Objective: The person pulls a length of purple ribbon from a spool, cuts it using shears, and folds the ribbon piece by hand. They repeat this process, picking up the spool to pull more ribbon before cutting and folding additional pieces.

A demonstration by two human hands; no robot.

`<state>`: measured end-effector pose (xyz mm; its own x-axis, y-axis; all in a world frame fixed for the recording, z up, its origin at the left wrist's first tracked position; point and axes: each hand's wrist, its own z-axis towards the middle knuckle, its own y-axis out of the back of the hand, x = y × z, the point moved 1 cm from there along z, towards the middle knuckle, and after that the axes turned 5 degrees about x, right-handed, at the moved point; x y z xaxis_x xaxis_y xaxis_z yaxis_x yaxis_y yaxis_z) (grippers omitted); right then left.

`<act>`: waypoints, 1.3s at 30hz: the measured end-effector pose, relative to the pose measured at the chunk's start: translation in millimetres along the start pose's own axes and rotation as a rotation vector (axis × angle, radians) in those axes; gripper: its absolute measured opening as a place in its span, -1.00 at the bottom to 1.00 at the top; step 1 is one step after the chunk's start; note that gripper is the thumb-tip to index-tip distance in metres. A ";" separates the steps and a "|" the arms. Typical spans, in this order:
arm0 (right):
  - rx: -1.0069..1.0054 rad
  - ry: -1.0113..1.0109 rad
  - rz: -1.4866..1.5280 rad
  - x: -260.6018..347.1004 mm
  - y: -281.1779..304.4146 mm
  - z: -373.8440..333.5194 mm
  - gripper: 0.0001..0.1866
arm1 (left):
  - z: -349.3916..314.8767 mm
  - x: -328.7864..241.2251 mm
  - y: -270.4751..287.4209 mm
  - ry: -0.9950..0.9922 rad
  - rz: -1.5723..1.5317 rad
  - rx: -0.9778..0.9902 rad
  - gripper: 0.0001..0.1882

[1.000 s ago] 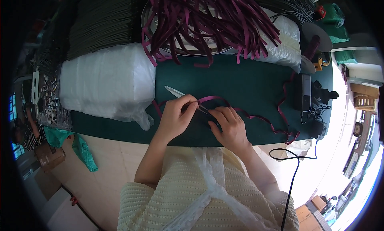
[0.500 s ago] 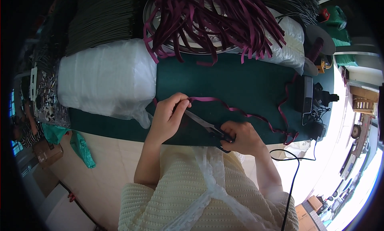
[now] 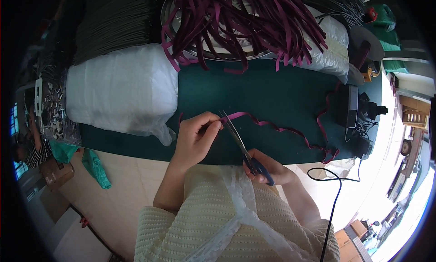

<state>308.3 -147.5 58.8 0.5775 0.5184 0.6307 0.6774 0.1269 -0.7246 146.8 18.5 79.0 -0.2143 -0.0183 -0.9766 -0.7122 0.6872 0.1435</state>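
Between the thumb and fingers of my left hand [image 3: 198,135] a narrow purple ribbon [image 3: 277,129] is pinched. Its short end shows beyond the hand, while the long part runs off in waves to the right across the table. My right hand [image 3: 268,166] grips the dark blue handles of a pair of scissors [image 3: 237,138]. The blades are slightly parted at the tips and lie at the ribbon, just right of my left fingertips. Whether the ribbon is cut through cannot be made out.
A round metal tray [image 3: 169,28] heaped with cut purple ribbon strips [image 3: 236,23] stands at the back of the green table [image 3: 213,89]. White plastic-wrapped bundles [image 3: 120,89] flank it. At right are a ribbon spool [image 3: 363,53], a black device [image 3: 348,105] and a loose cable [image 3: 338,194].
The scissors have swung more upright, and their tips now part at the ribbon. My right hand has turned and dropped a little; my left still pinches the ribbon, slightly lower.
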 end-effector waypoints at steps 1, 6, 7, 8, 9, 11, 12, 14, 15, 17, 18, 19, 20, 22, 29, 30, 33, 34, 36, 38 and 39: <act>0.008 -0.009 0.010 1.6 -0.2 3.6 -0.32 | -2.1 1.2 -0.5 0.006 -0.018 0.001 -0.90; -0.008 0.015 0.054 6.6 -3.5 14.6 -0.38 | -7.3 3.8 -2.4 0.030 -0.089 -0.012 -0.90; -0.016 0.009 0.060 8.4 -4.5 15.2 -0.40 | -7.5 4.5 -2.9 0.040 -0.101 -0.021 -0.90; -0.022 0.003 0.066 8.9 -5.1 15.5 -0.43 | -8.2 4.8 -3.1 0.050 -0.112 -0.031 -0.89; -0.021 0.002 0.067 7.9 -4.4 15.2 -0.43 | -8.7 4.7 -3.3 0.052 -0.112 -0.032 -0.89; -0.043 -0.014 0.074 4.5 -1.8 14.3 -0.49 | -9.4 4.7 -3.9 0.079 -0.131 -0.046 -0.89; -0.044 -0.014 0.075 3.8 -1.5 14.2 -0.49 | -9.4 4.1 -4.4 0.079 -0.132 -0.046 -0.89; -0.068 -0.001 0.024 3.6 -0.5 14.1 -0.53 | -9.2 2.5 -5.2 0.085 -0.102 -0.052 -0.89; -0.068 -0.001 0.024 3.4 -0.5 14.2 -0.53 | -9.1 2.6 -5.6 0.085 -0.102 -0.051 -0.89; -0.083 0.044 -0.052 3.4 -0.5 14.5 -0.58 | -9.3 2.7 -6.2 0.078 -0.104 -0.057 -0.89; -0.084 0.044 -0.051 3.3 -0.2 14.0 -0.58 | -9.3 2.5 -6.0 0.078 -0.104 -0.056 -0.89; -0.079 0.030 -0.025 3.2 0.2 13.3 -0.60 | -9.2 2.1 -5.6 0.072 -0.087 -0.049 -0.89; -0.072 0.016 0.001 2.9 0.6 12.9 -0.63 | -9.5 2.0 -5.3 0.066 -0.069 -0.043 -0.89; -0.068 0.016 0.009 4.4 0.1 12.5 -0.65 | -9.9 1.8 -6.5 0.058 -0.070 -0.052 -0.89; -0.061 0.030 0.031 4.8 1.3 8.8 -0.67 | -9.9 0.8 -6.7 0.071 -0.049 -0.018 -0.89; -0.061 0.030 0.032 4.9 1.2 8.4 -0.67 | -10.2 1.0 -6.9 0.071 -0.048 -0.018 -0.89; -0.062 0.021 0.052 4.9 1.3 7.5 -0.68 | -10.4 2.7 -8.0 0.055 -0.051 -0.021 -0.89; -0.053 0.023 0.068 3.8 1.8 7.2 -0.68 | -10.5 3.6 -8.5 0.057 -0.067 -0.026 -0.88; -0.045 0.026 0.084 3.2 1.9 6.7 -0.69 | -10.4 4.0 -8.4 0.059 -0.083 -0.030 -0.88; -0.048 0.019 0.096 3.4 1.5 6.2 -0.70 | -10.3 3.6 -7.7 0.065 -0.062 -0.017 -0.88; -0.048 0.019 0.096 3.2 1.6 6.1 -0.70 | -10.4 4.0 -7.6 0.065 -0.061 -0.017 -0.88</act>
<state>308.4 -140.5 58.0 0.6490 0.5102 0.5643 0.6393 0.0363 -0.7681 144.4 5.7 75.7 -0.2124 -0.1072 -0.9713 -0.7364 0.6710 0.0870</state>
